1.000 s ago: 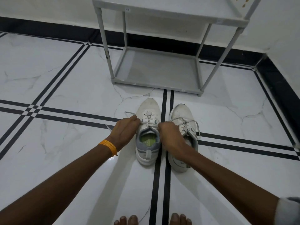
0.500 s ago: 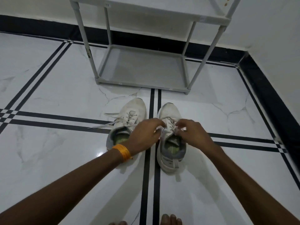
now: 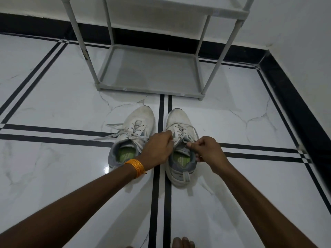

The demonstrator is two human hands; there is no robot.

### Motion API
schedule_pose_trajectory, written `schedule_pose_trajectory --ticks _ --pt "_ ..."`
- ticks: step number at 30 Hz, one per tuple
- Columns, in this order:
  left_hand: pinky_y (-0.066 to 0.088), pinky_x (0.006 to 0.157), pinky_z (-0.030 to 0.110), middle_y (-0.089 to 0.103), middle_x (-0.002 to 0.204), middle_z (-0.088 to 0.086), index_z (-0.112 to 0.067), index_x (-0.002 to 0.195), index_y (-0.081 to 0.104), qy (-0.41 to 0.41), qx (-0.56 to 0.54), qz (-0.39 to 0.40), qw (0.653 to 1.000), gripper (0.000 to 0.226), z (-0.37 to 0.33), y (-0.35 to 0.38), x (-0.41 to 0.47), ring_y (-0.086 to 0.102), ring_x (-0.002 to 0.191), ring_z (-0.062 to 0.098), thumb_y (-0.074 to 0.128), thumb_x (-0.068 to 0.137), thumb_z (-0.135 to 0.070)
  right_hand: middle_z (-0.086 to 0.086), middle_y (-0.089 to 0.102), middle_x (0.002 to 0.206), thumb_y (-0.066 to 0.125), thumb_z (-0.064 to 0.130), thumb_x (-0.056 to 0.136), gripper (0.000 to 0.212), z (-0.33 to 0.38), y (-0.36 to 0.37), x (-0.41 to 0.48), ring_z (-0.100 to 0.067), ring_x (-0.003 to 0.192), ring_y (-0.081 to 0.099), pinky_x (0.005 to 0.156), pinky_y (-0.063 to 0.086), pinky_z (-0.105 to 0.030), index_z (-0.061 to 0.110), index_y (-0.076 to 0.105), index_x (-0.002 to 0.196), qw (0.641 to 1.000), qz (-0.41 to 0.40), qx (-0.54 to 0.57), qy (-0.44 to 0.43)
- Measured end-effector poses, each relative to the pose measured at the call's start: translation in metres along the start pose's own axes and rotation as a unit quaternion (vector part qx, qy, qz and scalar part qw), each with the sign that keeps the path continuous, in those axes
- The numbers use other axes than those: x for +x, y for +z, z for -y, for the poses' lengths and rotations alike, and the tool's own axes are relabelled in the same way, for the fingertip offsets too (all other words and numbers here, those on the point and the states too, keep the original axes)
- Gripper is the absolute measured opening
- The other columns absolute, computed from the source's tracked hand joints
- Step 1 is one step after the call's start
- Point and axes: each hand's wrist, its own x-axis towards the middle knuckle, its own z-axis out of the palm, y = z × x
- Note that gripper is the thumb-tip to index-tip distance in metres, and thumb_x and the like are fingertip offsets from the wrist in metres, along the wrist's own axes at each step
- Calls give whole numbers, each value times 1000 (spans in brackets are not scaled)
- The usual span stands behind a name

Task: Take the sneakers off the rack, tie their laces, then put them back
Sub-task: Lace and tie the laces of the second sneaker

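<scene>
Two white sneakers with grey collars and green insoles stand side by side on the floor, toes toward the rack. The left sneaker (image 3: pixel 133 136) has loose laces trailing off to its left. Over the right sneaker (image 3: pixel 180 149) both hands meet. My left hand (image 3: pixel 157 151), with an orange bangle at the wrist, is closed on the lace at the tongue's left side. My right hand (image 3: pixel 206 151) pinches a lace end between thumb and forefinger at the tongue's right side. The grey shoe rack (image 3: pixel 148 88) stands just beyond the sneakers, its bottom shelf bare.
The floor is white marble with black inlaid stripes (image 3: pixel 161 194) running under and between the shoes. A black skirting (image 3: pixel 293 108) and white walls close the corner at the right and back. My bare toes (image 3: pixel 182 243) show at the bottom edge.
Both hands left the left sneaker's laces and shifted right onto the right sneaker's laces. The view shifted and came a little closer to the shoes and rack.
</scene>
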Motion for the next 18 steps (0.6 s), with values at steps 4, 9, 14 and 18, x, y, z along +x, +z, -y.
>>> schedule_pose_trajectory --ticks 4,9,14,18 --pt "39 58 34 60 70 10 -5 80 57 -50 -21 -11 998 18 8 -11 0 55 65 25 48 92 -15 -10 60 66 73 24 86 26 6 4 8 -15 52 63 54 57 -23 3 61 77 996 45 74 2" --pt "32 52 28 55 64 4 -11 75 53 -69 -47 -9 996 19 14 -19 -1 45 57 13 55 92 -19 -8 59 64 70 14 89 15 12 20 12 -13 50 59 53 55 -23 2 62 84 993 97 70 12" --pt "34 53 28 57 65 3 -10 74 56 -90 -69 -11 994 19 17 -24 0 51 63 18 53 91 -18 -14 65 72 50 4 95 21 18 23 12 -21 57 60 58 56 -32 6 58 76 998 23 56 11" --pt "28 52 30 44 60 1 -13 64 44 -114 -118 1 986 30 12 -24 0 42 59 16 54 91 -20 -10 65 85 57 13 87 4 13 36 10 -21 71 59 67 55 -41 12 60 85 998 -12 56 20"
